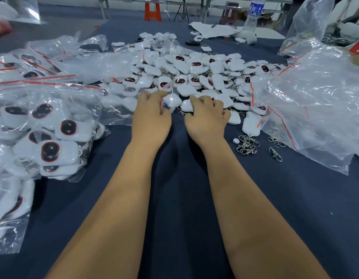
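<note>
At the near left lie filled zip bags [48,137], clear plastic with red seal strips, each packed with white fobs that show dark oval faces ringed in red. Just right of them the left hand [151,119] curls its fingers and pinches the red-striped mouth of a small clear bag [164,106], which already has one bagged fob [172,99] inside. Close beside it, the right hand [206,115] has its fingers curled round a loose white fob [187,106], at the near edge of the pile [194,71] of such fobs and key rings that fills the middle of the surface. Near right, loose metal clasps [248,144] lie together, next to a heap of empty clear bags [315,101]. Everything rests on a dark blue cloth [178,178]. At the far side stand an orange stool [153,11], white papers [212,29] and a water bottle [254,15].
</note>
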`<state>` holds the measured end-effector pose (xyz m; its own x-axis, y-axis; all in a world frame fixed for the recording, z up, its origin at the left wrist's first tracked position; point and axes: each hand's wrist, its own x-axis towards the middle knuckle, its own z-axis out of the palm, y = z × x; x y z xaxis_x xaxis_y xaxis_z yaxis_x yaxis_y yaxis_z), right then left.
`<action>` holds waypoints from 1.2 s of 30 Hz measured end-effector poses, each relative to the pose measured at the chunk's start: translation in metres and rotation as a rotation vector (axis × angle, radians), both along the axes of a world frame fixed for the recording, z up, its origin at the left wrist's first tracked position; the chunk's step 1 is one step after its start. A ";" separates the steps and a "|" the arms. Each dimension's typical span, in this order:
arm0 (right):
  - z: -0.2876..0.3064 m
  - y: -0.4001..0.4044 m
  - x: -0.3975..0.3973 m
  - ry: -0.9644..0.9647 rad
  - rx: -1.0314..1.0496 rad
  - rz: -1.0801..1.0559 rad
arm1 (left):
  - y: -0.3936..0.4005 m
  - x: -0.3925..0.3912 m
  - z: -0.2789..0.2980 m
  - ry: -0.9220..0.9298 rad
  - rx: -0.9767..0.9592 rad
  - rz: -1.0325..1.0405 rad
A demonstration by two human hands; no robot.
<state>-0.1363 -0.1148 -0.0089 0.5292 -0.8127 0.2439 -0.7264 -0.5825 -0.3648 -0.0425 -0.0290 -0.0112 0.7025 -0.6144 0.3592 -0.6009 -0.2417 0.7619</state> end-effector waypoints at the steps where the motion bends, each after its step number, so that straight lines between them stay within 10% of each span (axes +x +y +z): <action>1: 0.000 -0.001 0.000 -0.020 -0.008 -0.015 | -0.001 0.001 -0.001 0.006 0.037 0.001; 6: 0.003 0.002 0.001 -0.252 -0.001 -0.029 | 0.001 0.002 0.001 0.050 0.072 0.020; 12: 0.018 0.011 0.002 -1.051 0.614 0.155 | 0.002 0.003 0.003 0.127 0.017 0.014; 36: 0.008 0.012 0.006 -0.723 0.639 0.349 | 0.003 -0.006 0.013 0.369 -0.170 -0.054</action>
<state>-0.1299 -0.1030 -0.0005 0.6593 -0.7314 0.1740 -0.0369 -0.2627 -0.9642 -0.0485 -0.0262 0.0014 0.7714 -0.6078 0.1886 -0.2878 -0.0689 0.9552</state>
